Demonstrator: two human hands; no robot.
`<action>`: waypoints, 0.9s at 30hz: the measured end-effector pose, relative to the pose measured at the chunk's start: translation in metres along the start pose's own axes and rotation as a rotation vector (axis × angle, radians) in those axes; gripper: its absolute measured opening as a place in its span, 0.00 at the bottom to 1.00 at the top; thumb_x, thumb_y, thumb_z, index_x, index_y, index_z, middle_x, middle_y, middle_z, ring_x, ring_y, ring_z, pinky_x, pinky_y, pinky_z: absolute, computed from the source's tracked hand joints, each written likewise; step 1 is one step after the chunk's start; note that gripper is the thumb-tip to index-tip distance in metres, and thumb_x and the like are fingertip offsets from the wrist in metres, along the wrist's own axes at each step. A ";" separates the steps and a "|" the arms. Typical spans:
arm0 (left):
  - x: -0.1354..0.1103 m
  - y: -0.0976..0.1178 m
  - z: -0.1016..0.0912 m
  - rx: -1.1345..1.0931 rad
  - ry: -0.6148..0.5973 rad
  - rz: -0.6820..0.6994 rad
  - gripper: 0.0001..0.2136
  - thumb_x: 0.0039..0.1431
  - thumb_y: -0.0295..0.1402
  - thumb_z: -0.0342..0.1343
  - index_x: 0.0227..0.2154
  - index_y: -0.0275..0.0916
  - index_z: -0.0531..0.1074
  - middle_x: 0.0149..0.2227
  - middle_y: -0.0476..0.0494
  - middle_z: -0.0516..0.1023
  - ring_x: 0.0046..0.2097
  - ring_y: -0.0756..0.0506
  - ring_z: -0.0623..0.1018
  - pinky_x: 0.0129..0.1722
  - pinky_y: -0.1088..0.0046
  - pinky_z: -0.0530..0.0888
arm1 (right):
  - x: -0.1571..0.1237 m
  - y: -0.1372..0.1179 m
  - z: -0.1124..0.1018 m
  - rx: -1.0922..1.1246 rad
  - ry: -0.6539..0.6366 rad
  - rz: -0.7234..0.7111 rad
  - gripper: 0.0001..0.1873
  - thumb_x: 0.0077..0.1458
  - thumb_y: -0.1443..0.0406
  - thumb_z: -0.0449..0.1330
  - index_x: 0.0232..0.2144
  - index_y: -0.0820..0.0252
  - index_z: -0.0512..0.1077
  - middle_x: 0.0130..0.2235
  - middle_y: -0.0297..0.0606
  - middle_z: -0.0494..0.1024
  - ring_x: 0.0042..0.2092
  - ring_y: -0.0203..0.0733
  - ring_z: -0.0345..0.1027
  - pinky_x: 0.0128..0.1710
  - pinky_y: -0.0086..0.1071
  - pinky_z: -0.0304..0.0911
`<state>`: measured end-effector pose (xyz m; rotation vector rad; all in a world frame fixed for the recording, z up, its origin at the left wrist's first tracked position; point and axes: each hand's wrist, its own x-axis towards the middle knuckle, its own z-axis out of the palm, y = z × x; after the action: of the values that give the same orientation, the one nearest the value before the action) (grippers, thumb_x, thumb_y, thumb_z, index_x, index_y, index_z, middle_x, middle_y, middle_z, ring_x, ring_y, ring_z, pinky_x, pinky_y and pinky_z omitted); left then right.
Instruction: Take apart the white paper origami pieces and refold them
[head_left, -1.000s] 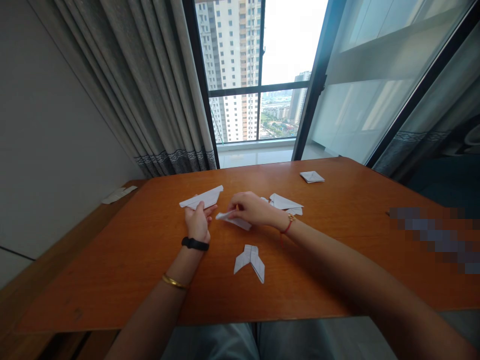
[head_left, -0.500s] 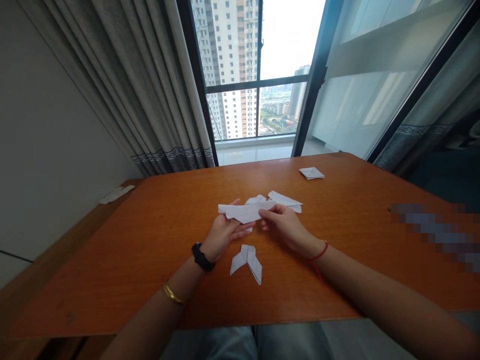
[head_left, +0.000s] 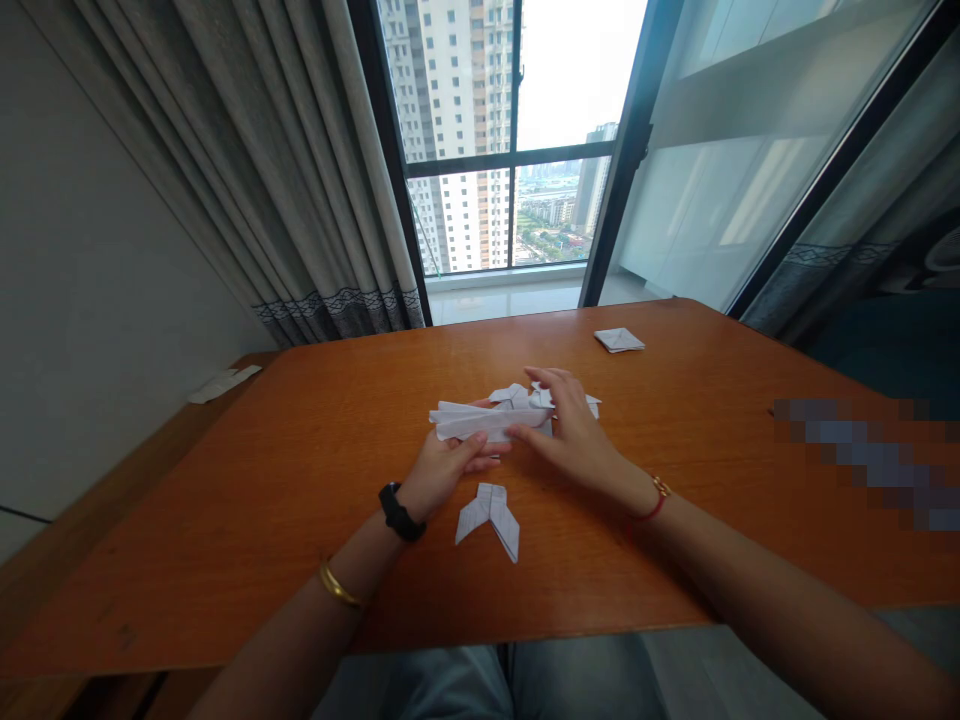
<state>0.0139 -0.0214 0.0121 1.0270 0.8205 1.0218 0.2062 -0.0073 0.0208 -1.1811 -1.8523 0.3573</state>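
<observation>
My left hand [head_left: 444,468] holds a long folded white paper plane [head_left: 480,420] from underneath, fingers curled round its left part. The thumb of my right hand [head_left: 571,436] touches the plane's right end while the fingers spread over other folded paper pieces [head_left: 517,395] behind it. A small folded paper piece shaped like an arrowhead [head_left: 489,512] lies on the orange wooden table [head_left: 300,480] just in front of my hands.
A small folded paper square [head_left: 619,340] lies far right near the table's back edge. A white paper strip [head_left: 223,383] sits on the wooden ledge at the left. Curtains and a window stand behind the table. A blurred patch covers the table's right side.
My left hand brought the paper plane from the left to the middle and both hands met on it. My right hand then opened and reached over the pieces behind.
</observation>
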 end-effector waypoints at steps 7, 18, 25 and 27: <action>-0.007 0.011 -0.006 0.550 0.253 0.443 0.39 0.37 0.32 0.71 0.56 0.42 0.64 0.51 0.39 0.72 0.48 0.42 0.73 0.52 0.64 0.67 | 0.008 -0.002 -0.023 -0.177 -0.413 -0.048 0.09 0.60 0.62 0.55 0.35 0.59 0.74 0.35 0.39 0.78 0.36 0.41 0.70 0.35 0.30 0.59; -0.004 0.016 -0.015 1.693 -0.147 0.259 0.12 0.62 0.42 0.50 0.36 0.41 0.73 0.35 0.41 0.78 0.37 0.40 0.77 0.34 0.71 0.66 | -0.007 0.003 0.003 -0.578 -0.569 -0.240 0.12 0.61 0.58 0.53 0.36 0.61 0.69 0.38 0.46 0.75 0.41 0.49 0.68 0.39 0.36 0.58; -0.005 0.015 -0.015 1.767 -0.174 0.270 0.12 0.64 0.40 0.45 0.32 0.41 0.70 0.32 0.42 0.77 0.34 0.42 0.75 0.30 0.72 0.63 | -0.007 0.004 0.002 -0.546 -0.568 -0.222 0.10 0.63 0.63 0.49 0.35 0.61 0.69 0.36 0.44 0.75 0.36 0.46 0.69 0.33 0.34 0.58; -0.005 0.016 -0.017 1.732 -0.155 0.267 0.12 0.64 0.40 0.45 0.31 0.41 0.70 0.31 0.43 0.76 0.33 0.43 0.74 0.29 0.73 0.61 | -0.004 0.006 0.000 -0.433 -0.544 -0.172 0.08 0.62 0.65 0.52 0.34 0.61 0.69 0.35 0.43 0.75 0.37 0.45 0.69 0.34 0.33 0.58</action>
<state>-0.0074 -0.0184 0.0226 2.6564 1.4506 0.1848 0.2109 -0.0073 0.0149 -1.2758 -2.5834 0.1927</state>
